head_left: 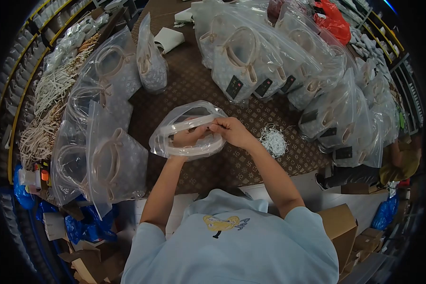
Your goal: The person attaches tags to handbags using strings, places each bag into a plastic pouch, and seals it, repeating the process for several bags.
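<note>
A: State the condition of the right hand (pixel 228 131).
B: Thumb and fingers are together at the tips, touching or just beside the left fingers. Whether a small part sits between them cannot be told.

A: And the left hand (pixel 188 137)?
B: It lies between the two pale handles (pixel 189 124), fingers bent toward the right hand. Its grip is partly hidden; whether it is closed on anything cannot be told.

A: Locate the bag (pixel 164 142).
B: Around the left hand, above the near part of the worktop (pixel 175 90). Clear film surrounds the handles.

A: What is nearest on the right?
B: A tangle of white strings (pixel 273 141), on the worktop just beside the right forearm.

A: Farther out?
B: Wrapped bags (pixel 236 59) stand close together at the far right, several with dark tags (pixel 234 87). More wrapped totes (pixel 120 163) line the left side. One upright wrapped pouch (pixel 152 68) stands apart at the far left, beside a white sheet (pixel 169 39). Pale straps (pixel 54 87) lie heaped beyond the left row.
</note>
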Demonstrator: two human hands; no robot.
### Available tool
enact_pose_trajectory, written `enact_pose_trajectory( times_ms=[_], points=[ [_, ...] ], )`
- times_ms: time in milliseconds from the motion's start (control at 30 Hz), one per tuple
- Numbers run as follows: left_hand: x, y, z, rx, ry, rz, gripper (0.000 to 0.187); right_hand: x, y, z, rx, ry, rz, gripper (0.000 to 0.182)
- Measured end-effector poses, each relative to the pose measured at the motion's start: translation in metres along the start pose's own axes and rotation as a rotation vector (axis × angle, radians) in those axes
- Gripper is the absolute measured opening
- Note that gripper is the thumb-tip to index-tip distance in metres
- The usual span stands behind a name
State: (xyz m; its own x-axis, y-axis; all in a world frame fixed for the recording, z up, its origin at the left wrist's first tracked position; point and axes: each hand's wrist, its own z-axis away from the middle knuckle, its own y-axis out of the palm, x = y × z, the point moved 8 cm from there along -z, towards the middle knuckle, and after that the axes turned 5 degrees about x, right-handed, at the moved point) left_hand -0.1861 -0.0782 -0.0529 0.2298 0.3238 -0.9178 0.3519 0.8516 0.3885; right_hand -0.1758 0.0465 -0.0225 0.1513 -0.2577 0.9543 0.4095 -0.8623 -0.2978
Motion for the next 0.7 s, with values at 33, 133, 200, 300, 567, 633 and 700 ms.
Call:
enact_pose_trajectory(
  times_ms=[33,133,200,300,567,633,700],
  points=[
    [-0.003,-0.001,0.001,-0.022,0.037,-0.073,0.026,-0.001,-0.004,0.005,-0.062,0.044,-0.063,0.015],
    [-0.009,-0.008,0.0,-0.078,0.099,-0.14,0.024,0.029,-0.023,0.04,-0.322,-0.038,0.035,0.013],
    [-0.008,-0.015,0.002,-0.116,0.118,-0.125,0.023,0.06,-0.028,0.072,-0.51,-0.158,0.197,0.012],
    [-0.013,-0.009,0.002,-0.067,0.287,-0.242,0.019,0.091,0.021,0.092,-0.211,-0.404,0.472,0.022],
    [-0.028,0.01,0.031,-0.125,0.452,-0.737,0.013,0.075,0.003,0.037,-0.257,-0.19,0.172,0.036],
    [-0.035,0.012,0.043,-0.178,0.529,-0.702,0.012,0.071,-0.003,0.032,-0.172,-0.149,0.174,0.038],
    [-0.045,0.021,0.055,-0.19,0.612,-0.783,0.012,0.063,-0.006,0.031,-0.015,-0.045,0.085,0.039]
  ],
)
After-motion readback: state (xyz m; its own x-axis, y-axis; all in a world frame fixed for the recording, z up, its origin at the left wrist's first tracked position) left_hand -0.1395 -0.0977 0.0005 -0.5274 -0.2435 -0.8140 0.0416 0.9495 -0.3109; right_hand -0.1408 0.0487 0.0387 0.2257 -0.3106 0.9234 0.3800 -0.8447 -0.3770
